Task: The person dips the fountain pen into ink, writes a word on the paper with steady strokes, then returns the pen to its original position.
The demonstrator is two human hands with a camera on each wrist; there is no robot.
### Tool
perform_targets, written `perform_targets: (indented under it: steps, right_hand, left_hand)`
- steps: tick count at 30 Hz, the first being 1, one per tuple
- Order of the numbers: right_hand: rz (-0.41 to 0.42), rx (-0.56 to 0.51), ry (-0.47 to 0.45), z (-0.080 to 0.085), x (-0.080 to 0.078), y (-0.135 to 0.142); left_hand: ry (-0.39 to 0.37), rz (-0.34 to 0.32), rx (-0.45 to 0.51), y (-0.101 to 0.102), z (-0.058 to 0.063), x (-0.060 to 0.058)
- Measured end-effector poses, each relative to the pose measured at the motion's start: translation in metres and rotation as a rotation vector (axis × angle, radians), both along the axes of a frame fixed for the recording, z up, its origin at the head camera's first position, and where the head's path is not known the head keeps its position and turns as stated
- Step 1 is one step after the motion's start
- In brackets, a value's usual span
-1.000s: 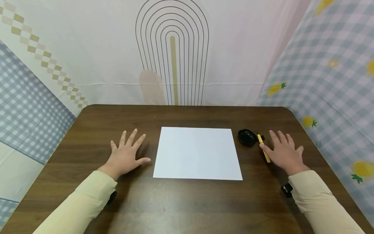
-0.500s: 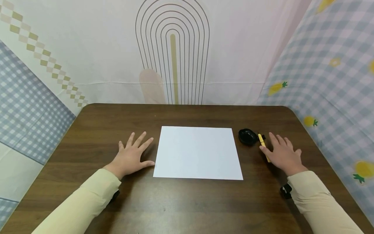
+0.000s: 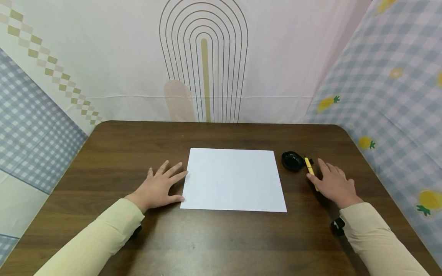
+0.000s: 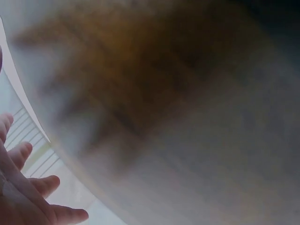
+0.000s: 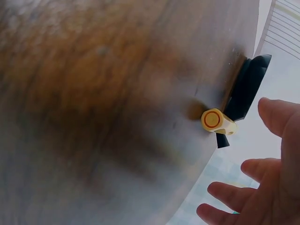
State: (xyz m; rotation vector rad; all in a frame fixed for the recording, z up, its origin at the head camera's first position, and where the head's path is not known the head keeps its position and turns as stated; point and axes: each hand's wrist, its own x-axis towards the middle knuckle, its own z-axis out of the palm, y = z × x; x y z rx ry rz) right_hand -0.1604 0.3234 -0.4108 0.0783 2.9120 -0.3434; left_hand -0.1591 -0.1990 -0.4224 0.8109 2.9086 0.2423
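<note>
A sheet of white paper (image 3: 234, 180) lies flat on the brown table. My left hand (image 3: 154, 189) is spread at its left side, the thumb and index fingertips right at the edge. In the left wrist view, the fingers of the left hand (image 4: 40, 187) look straight and hold nothing. To the right of the paper lies a slim yellow pen (image 3: 309, 165) with a dark tip. My right hand (image 3: 335, 184) is close over it, fingers extended and thumb overlapping the barrel. The right wrist view shows the yellow pen (image 5: 213, 120) end-on, apart from the right hand (image 5: 267, 183).
A glossy black rounded object (image 3: 292, 161) sits between the paper and the pen, with a small black part beyond the pen. The wood-grain table (image 3: 221, 241) ends at a white patterned cloth (image 3: 276, 69) behind. Blue checked cloth (image 3: 386, 115) hangs at the right.
My left hand has moved right to the paper's left edge. The right hand has lowered slightly beside the pen, its fingers a little closer together. Paper, pen and black object stay put.
</note>
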Motion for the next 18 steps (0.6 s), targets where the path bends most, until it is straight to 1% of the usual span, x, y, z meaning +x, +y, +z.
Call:
perform_targets:
  steps: [7,11,18]
  right_hand:
    - [0.010,-0.005,-0.019,0.0022,-0.0010,0.0020]
    - [0.019,-0.030,-0.031,0.0043,-0.0024,0.0033]
    - [0.018,-0.072,-0.057,0.0076,-0.0043,0.0049]
  left_hand:
    - [-0.028,-0.041,-0.024,0.0019,-0.0019,0.0014]
    - [-0.048,-0.061,-0.026,0.0054,-0.0012,0.0023]
    - [-0.050,-0.083,-0.036,0.0090,-0.0010,0.0042]
